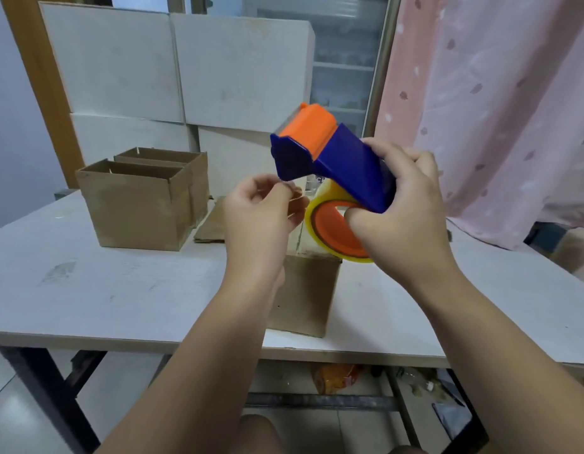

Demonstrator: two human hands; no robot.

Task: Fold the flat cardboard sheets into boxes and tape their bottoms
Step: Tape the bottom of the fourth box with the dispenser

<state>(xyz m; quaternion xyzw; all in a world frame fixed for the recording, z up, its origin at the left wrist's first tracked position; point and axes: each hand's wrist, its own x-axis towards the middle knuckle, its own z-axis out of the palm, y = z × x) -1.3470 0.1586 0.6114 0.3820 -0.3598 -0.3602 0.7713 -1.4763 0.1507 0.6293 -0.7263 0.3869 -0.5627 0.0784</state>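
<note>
Freeing tape above the small brown cardboard box (303, 296) at frame centre.
The right hand (405, 204) grips the blue-and-orange plastic tape dispenser (346, 165); the left hand (261, 217) pinches what seems the clear tape end (296, 193). Better to pull it straight and unwrinkled before laying it on the bottom seam.

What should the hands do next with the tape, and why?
Probably pull the tape end downward with the left hand toward the box beneath. The right hand grips the tape dispenser above that box, and the left fingers seem to pinch the tape just below its mouth, so the strip looks ready to draw out.
</note>
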